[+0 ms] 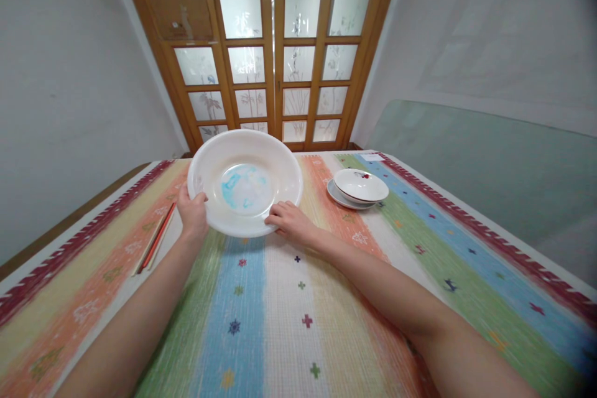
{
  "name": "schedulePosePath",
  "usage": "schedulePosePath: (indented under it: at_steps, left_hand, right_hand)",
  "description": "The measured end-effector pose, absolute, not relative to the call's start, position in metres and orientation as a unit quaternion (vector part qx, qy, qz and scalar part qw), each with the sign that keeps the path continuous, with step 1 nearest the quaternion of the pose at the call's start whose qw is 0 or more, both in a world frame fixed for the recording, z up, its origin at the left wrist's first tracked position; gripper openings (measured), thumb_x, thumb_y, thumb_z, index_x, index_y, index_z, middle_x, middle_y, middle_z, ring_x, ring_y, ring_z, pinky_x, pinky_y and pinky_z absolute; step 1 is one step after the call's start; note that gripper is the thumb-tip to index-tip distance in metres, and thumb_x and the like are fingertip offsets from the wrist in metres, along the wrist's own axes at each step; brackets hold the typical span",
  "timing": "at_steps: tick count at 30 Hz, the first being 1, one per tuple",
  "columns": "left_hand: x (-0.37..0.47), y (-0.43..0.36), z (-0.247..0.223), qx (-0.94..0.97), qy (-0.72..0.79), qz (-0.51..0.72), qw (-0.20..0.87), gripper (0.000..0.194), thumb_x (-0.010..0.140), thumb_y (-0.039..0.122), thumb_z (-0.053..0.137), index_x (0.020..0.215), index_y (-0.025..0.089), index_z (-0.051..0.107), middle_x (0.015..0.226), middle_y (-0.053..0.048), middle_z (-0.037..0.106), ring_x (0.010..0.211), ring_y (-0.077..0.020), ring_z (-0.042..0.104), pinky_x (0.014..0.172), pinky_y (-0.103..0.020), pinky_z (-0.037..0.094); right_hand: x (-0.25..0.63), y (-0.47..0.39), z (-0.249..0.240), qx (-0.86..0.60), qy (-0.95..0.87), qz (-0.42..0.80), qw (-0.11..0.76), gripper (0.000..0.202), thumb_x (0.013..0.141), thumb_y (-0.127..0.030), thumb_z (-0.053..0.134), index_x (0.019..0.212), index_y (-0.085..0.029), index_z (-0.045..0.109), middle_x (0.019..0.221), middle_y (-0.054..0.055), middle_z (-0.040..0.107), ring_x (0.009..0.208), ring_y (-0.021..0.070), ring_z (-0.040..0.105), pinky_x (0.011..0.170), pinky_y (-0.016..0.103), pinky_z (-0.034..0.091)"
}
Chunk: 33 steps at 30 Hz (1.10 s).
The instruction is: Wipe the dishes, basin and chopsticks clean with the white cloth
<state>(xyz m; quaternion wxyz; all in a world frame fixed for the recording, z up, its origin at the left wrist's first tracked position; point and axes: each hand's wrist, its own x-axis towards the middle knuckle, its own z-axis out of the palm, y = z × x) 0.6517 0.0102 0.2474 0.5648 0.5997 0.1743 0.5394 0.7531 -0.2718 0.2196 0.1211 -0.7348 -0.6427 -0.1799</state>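
A large white plastic basin (214, 165) with blue marks on its bottom is tilted so that its inside faces me. My left hand (192, 210) grips the rim at the lower left, thumb on the inner side. At the lower right, my right hand (290, 221) has its fingers curled over the rim. Left of the basin lie several chopsticks (157, 239), some red and some pale. To its right sits a small stack of white plates (361, 185), the top one bearing a red and dark print.
A striped, patterned cloth (280, 323) covers the table. Beyond the far edge stand wooden doors (273, 56) with glass panes. A pale green board or panel (485, 174) is at the right by the white wall. A small white paper (372, 157) lies at the far right.
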Motion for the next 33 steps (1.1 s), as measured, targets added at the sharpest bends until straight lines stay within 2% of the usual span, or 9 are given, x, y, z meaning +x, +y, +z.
schedulePosePath:
  at_steps: [4, 6, 8, 11, 13, 20, 22, 28, 33]
  left_hand:
    - [0.653, 0.000, 0.244, 0.585, 0.192, 0.518, 0.594, 0.050, 0.058, 0.011, 0.058, 0.107, 0.020, 0.063, 0.101, -0.002, 0.067, 0.091, -0.0190, 0.062, 0.081, -0.028, 0.050]
    - [0.654, 0.000, 0.243, 0.580, 0.211, 0.512, 0.597, 0.048, 0.058, 0.011, 0.058, 0.105, 0.020, 0.061, 0.099, -0.001, 0.066, 0.090, -0.0195, 0.062, 0.081, -0.029, 0.050]
    - [0.656, 0.002, 0.240, 0.585, 0.225, 0.509, 0.590, 0.047, 0.058, 0.010, 0.059, 0.104, 0.020, 0.059, 0.097, -0.001, 0.065, 0.090, -0.0199, 0.061, 0.081, -0.030, 0.050]
    - [0.657, 0.009, 0.235, 0.604, 0.216, 0.503, 0.579, 0.045, 0.059, 0.010, 0.059, 0.103, 0.021, 0.059, 0.098, -0.001, 0.064, 0.091, -0.0206, 0.061, 0.084, -0.032, 0.050]
    - [0.658, 0.016, 0.231, 0.617, 0.202, 0.497, 0.576, 0.045, 0.059, 0.012, 0.061, 0.103, 0.020, 0.061, 0.099, -0.002, 0.064, 0.092, -0.0206, 0.061, 0.085, -0.032, 0.050]
    - [0.661, 0.030, 0.211, 0.579, 0.154, 0.455, 0.659, 0.042, 0.069, 0.027, 0.067, 0.110, 0.019, 0.065, 0.103, -0.005, 0.069, 0.089, -0.0203, 0.064, 0.081, -0.030, 0.050]
    - [0.662, 0.031, 0.206, 0.582, 0.166, 0.454, 0.654, 0.041, 0.069, 0.027, 0.066, 0.109, 0.018, 0.066, 0.100, -0.004, 0.070, 0.085, -0.0195, 0.063, 0.076, -0.028, 0.050]
    - [0.665, 0.037, 0.199, 0.570, 0.217, 0.438, 0.660, 0.037, 0.066, 0.028, 0.063, 0.100, 0.016, 0.069, 0.093, -0.004, 0.070, 0.080, -0.0201, 0.063, 0.071, -0.029, 0.050]
    - [0.663, 0.033, 0.207, 0.597, 0.213, 0.427, 0.645, 0.033, 0.066, 0.031, 0.064, 0.096, 0.016, 0.068, 0.089, -0.003, 0.069, 0.077, -0.0187, 0.061, 0.070, -0.028, 0.048]
  right_hand:
    - [0.757, -0.276, 0.217, -0.781, -0.564, -0.252, 0.092, 0.018, 0.088, -0.023, 0.073, 0.104, -0.020, 0.065, 0.109, 0.010, 0.064, 0.105, 0.0269, 0.052, 0.097, 0.043, 0.037]
    - [0.760, -0.279, 0.219, -0.806, -0.510, -0.276, 0.116, 0.022, 0.086, -0.028, 0.076, 0.103, -0.020, 0.065, 0.110, 0.010, 0.064, 0.111, 0.0295, 0.050, 0.106, 0.051, 0.033]
    - [0.763, -0.281, 0.221, -0.814, -0.487, -0.279, 0.147, 0.024, 0.086, -0.030, 0.077, 0.103, -0.020, 0.064, 0.112, 0.010, 0.064, 0.115, 0.0298, 0.049, 0.108, 0.051, 0.034]
    - [0.771, -0.283, 0.223, -0.796, -0.530, -0.248, 0.154, 0.019, 0.087, -0.023, 0.074, 0.101, -0.020, 0.063, 0.110, 0.009, 0.064, 0.110, 0.0261, 0.050, 0.092, 0.038, 0.045]
    - [0.778, -0.284, 0.223, -0.769, -0.581, -0.231, 0.135, 0.014, 0.088, -0.016, 0.069, 0.099, -0.020, 0.062, 0.105, 0.008, 0.064, 0.105, 0.0238, 0.051, 0.083, 0.033, 0.046]
    - [0.787, -0.285, 0.220, -0.721, -0.614, -0.296, 0.125, 0.005, 0.092, -0.013, 0.060, 0.092, -0.018, 0.062, 0.094, 0.009, 0.063, 0.095, 0.0242, 0.052, 0.077, 0.034, 0.047]
    - [0.785, -0.286, 0.222, -0.711, -0.618, -0.297, 0.157, 0.005, 0.092, -0.014, 0.061, 0.092, -0.019, 0.062, 0.096, 0.010, 0.063, 0.096, 0.0247, 0.053, 0.079, 0.035, 0.048]
    - [0.773, -0.291, 0.232, -0.646, -0.627, -0.265, 0.347, 0.020, 0.093, -0.011, 0.059, 0.109, -0.021, 0.063, 0.107, 0.009, 0.066, 0.105, 0.0226, 0.060, 0.089, 0.040, 0.055]
    - [0.771, -0.309, 0.220, -0.626, -0.633, -0.270, 0.366, 0.036, 0.096, -0.008, 0.052, 0.125, -0.024, 0.064, 0.124, 0.009, 0.067, 0.122, 0.0218, 0.061, 0.100, 0.046, 0.057]
